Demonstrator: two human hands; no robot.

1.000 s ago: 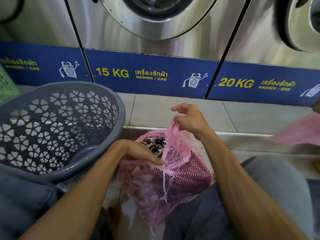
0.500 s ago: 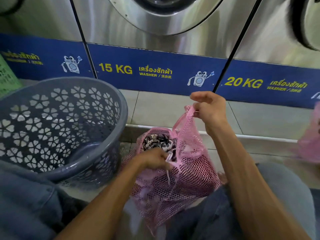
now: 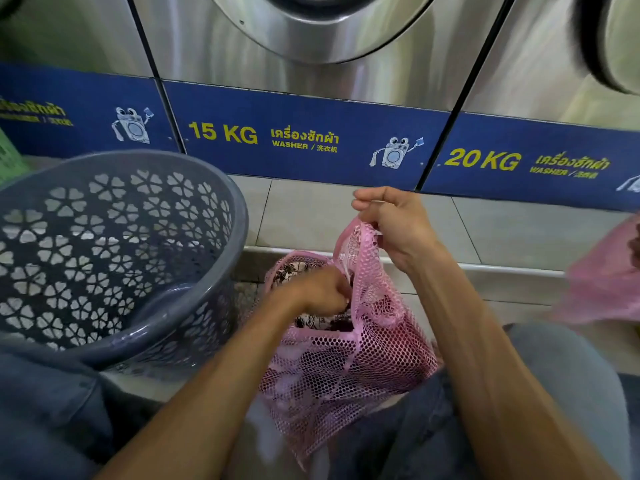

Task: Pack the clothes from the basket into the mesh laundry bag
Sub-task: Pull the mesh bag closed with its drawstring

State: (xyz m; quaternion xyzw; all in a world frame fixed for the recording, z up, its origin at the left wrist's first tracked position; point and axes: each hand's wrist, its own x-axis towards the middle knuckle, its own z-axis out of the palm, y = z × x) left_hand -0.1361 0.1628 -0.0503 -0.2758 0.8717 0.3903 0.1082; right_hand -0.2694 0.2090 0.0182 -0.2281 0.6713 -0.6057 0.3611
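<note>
- Fingers of the left hand are curled shut inside the mouth of the pink mesh laundry bag, gripping something at the opening; motion blur hides whether it is the zip or the cloth.
- Fingers of the right hand are pinched on the pink top edge of the bag, holding that corner raised above the rest of it.
- Far left, a sliver of a green plastic basket shows at the frame edge.
- Left of centre stands the round grey plastic laundry basket with flower-shaped cut-outs, tipped toward the camera; only its bare inner wall and floor show.
- Just right of the basket, the bag sits between the person's knees, its lower part against the blue-jeaned right leg.
- Black-and-white patterned clothes show in the open mouth of the bag, and paler fabric shows through the mesh lower down.
- Beyond the hands, a pale tiled step runs below a row of stainless steel washing machines.
- Blue panels on the machines read "15 KG" and, farther right, "20 KG".
- At the right edge lies a second pink bag, blurred.
</note>
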